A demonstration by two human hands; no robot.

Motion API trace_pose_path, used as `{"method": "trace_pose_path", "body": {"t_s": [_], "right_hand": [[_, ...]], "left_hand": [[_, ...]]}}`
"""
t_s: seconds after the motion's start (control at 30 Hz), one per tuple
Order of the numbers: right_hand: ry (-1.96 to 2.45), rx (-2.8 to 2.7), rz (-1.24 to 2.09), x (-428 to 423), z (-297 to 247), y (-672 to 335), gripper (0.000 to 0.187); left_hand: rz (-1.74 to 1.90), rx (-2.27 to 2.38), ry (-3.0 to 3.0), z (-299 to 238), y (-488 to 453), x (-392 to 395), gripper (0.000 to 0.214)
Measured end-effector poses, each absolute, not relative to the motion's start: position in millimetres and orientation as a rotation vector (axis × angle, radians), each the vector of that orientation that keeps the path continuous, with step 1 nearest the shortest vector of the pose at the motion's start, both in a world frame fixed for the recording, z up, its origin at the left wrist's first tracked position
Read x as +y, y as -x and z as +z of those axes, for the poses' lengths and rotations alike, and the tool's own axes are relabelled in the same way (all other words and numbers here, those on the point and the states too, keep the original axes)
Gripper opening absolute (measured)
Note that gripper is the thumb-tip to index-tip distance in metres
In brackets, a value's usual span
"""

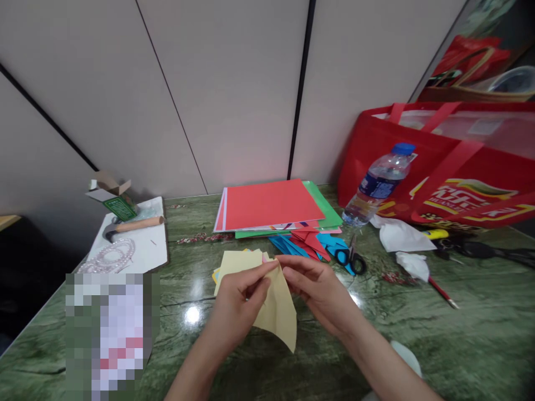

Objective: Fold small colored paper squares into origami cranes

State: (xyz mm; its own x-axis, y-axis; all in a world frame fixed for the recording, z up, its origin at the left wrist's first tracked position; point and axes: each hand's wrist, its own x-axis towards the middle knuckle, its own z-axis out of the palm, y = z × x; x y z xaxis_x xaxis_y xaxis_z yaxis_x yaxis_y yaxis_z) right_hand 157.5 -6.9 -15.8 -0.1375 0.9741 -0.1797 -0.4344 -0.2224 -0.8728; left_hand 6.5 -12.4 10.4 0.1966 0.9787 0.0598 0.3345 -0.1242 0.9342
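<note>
Both hands meet over the middle of the table at the top edge of a pale yellow sheet of paper (278,312), which hangs down and curls slightly. My left hand (243,295) pinches that edge between thumb and fingers. On its other side, my right hand (320,289) has its fingertips closed on the same edge. Behind the left hand lies more pale yellow paper (236,264), with a bit of brighter yellow underneath. Just past the right hand are black-handled scissors (351,260), next to cut red paper pieces (309,242) and blue paper pieces (284,245).
Coloured sheets (267,206) are stacked by the wall. A water bottle (378,184) leans against a red bag (472,167) at right, near crumpled tissue (401,234) and a red pen-like stick (443,292). At left, a white board (150,245) carries a wooden-handled tool (137,224), beads (112,256) and a green box (119,206).
</note>
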Motion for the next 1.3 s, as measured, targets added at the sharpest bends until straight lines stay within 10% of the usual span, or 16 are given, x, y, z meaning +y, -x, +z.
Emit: {"method": "trace_pose_path", "body": {"t_s": [1.3], "right_hand": [[0.927,-1.314,1.324,-7.0,-22.5,-158.1,0.025]], "left_hand": [[0.803,1.246,-1.138,11.5,-2.6,-6.4,0.036]]}}
